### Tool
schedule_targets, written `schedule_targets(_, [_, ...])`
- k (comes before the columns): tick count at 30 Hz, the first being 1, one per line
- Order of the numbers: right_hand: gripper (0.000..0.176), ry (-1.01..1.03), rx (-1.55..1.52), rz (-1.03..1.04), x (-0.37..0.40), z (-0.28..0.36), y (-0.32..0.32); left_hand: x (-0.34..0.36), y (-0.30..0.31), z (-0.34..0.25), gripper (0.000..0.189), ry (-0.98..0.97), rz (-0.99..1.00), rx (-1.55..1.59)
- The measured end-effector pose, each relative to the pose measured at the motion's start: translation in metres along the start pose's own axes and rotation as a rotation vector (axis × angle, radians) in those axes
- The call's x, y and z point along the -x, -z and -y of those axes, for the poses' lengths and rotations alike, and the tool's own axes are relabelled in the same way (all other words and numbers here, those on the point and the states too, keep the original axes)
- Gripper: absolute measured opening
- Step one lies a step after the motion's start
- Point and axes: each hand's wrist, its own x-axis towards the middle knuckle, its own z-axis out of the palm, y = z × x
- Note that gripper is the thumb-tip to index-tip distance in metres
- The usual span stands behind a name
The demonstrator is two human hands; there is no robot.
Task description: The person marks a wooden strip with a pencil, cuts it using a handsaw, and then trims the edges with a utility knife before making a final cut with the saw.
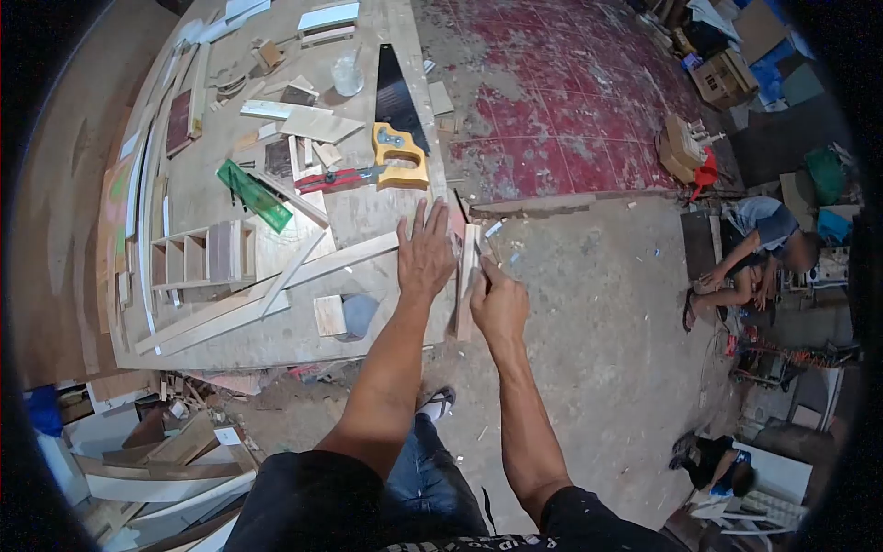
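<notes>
My left hand [428,250] lies flat near the right edge of the work table [372,216], fingers stretched out, pressing on the end of a long pale wood strip [340,264]. Just beyond that edge, my right hand [499,302] is closed beside an upright-looking narrow wood piece [466,285]. A thin dark tip shows above its fingers, but what it holds is mostly hidden. A handsaw [400,156] with a yellow handle rests ahead of my left hand. Touching its handle is a red and black tool [340,178].
On the table are a green plastic case [255,195], a small compartmented wood frame [204,256], a clear cup [348,74] and a wood block [329,316]. Scrap wood [166,460] is heaped at lower left. Two people [759,248] sit at the right.
</notes>
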Motion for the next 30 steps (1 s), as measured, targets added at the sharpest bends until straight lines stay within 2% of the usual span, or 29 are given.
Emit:
schedule_targets(2, [0.034,-0.01,-0.005,0.0,-0.001,0.007,0.002,0.0,-0.002,0.002,0.056,0.03,-0.019,0.036])
schedule_targets(4, [0.029,-0.037,-0.011,0.001,-0.007,0.016,0.0,0.001,-0.003,0.004,0.054,0.01,-0.044,0.062])
schedule_targets(6, [0.026,0.027,-0.026,-0.042,-0.014,0.01,-0.017,0.002,-0.003,0.005,0.05,0.05,-0.075,0.23])
schedule_targets(8, [0.024,0.01,0.004,0.04,-0.022,0.016,-0.028,-0.001,-0.003,0.007,0.047,0.052,-0.09,0.287])
schedule_targets(11, [0.025,0.002,0.021,0.062,-0.026,0.027,-0.03,0.0,-0.001,0.008,0.051,0.029,-0.026,0.226])
schedule_targets(13, [0.025,-0.002,0.042,0.066,-0.03,0.03,-0.034,0.0,-0.005,0.009,0.056,-0.06,0.044,-0.04])
schedule_targets(15, [0.028,0.024,0.071,0.065,-0.033,0.031,-0.036,-0.003,-0.006,0.009,0.059,-0.051,0.051,-0.051])
schedule_targets(18, [0.029,0.044,0.171,0.17,-0.032,0.033,-0.022,-0.002,-0.001,0.006,0.06,-0.026,0.101,-0.071])
schedule_targets(21, [0.024,0.061,0.218,0.179,0.004,0.061,0.039,-0.004,0.006,0.004,0.06,-0.01,0.147,-0.084])
schedule_targets(24, [0.025,-0.022,0.237,0.214,0.004,0.07,0.051,-0.003,0.005,0.002,0.061,-0.009,0.148,-0.082])
schedule_targets(27, [0.021,0.061,0.214,0.16,-0.045,0.04,-0.019,-0.005,0.005,0.005,0.064,-0.023,0.155,-0.121])
schedule_targets(30, [0.022,0.047,0.255,0.201,-0.056,0.037,-0.026,-0.004,0.003,0.007,0.067,-0.029,0.169,-0.119])
